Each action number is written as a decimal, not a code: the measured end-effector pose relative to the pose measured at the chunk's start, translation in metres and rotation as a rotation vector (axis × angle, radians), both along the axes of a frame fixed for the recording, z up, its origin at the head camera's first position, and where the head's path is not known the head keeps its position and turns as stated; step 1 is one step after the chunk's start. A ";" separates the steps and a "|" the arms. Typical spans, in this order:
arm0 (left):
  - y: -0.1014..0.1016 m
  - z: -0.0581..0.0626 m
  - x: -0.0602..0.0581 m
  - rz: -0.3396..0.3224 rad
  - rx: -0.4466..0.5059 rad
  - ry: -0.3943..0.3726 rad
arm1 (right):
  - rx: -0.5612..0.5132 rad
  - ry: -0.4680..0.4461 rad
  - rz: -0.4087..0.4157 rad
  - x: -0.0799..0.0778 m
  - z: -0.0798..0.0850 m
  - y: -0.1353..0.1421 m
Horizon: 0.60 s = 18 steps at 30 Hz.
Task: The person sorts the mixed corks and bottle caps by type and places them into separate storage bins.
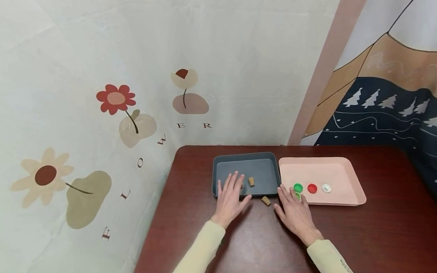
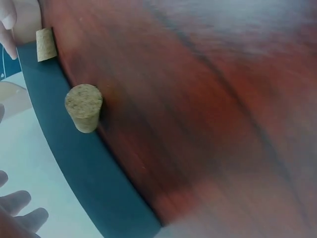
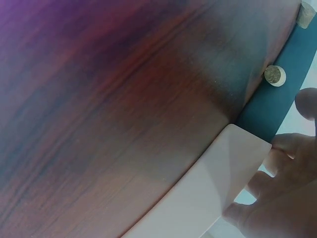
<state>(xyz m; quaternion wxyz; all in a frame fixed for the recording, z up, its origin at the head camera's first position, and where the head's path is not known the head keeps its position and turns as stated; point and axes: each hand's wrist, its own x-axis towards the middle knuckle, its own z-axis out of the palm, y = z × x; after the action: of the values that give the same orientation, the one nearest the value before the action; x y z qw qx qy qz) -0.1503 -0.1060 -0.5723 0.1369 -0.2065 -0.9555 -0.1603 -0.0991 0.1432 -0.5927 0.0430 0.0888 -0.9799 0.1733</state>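
My left hand [image 1: 229, 201], fingers straight and spread, reaches over the near edge of the dark blue-grey tray [image 1: 255, 159]. A cork stopper [image 1: 251, 181] lies inside that tray, and another beside my fingers is mostly hidden. One more cork [image 1: 265, 200] lies on the table between my hands. The left wrist view shows two corks against the tray's outer wall, a larger-looking one [image 2: 84, 106] and one farther off [image 2: 46, 44]. My right hand [image 1: 296, 215], fingers extended, is over the near left corner of the pink tray [image 1: 335, 164]; it grips nothing.
In the pink tray lie a green bottle cap [image 1: 297, 187], a red cap [image 1: 312, 188] and a white cap [image 1: 326, 188]. Another green cap is partly covered by my right fingers. The trays stand side by side on a dark red-brown table [image 1: 388, 227], with printed curtains behind.
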 end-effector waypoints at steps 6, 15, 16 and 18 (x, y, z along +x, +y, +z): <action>-0.010 -0.001 0.012 -0.024 -0.063 0.032 | -0.010 -0.006 0.004 0.000 0.001 0.000; -0.017 -0.002 0.026 -0.087 -0.124 0.089 | -0.013 -0.014 0.008 0.000 0.002 0.001; -0.017 -0.002 0.027 -0.092 -0.137 0.094 | -0.013 -0.014 0.007 0.000 0.002 0.001; -0.019 -0.002 0.030 -0.101 -0.156 0.110 | -0.014 -0.012 0.007 0.000 0.002 0.001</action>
<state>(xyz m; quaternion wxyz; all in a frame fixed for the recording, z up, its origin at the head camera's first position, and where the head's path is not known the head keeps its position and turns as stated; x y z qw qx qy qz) -0.1205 -0.1247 -0.5742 0.1645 -0.2731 -0.9444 -0.0807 -0.0989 0.1438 -0.5909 0.0372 0.0909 -0.9786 0.1807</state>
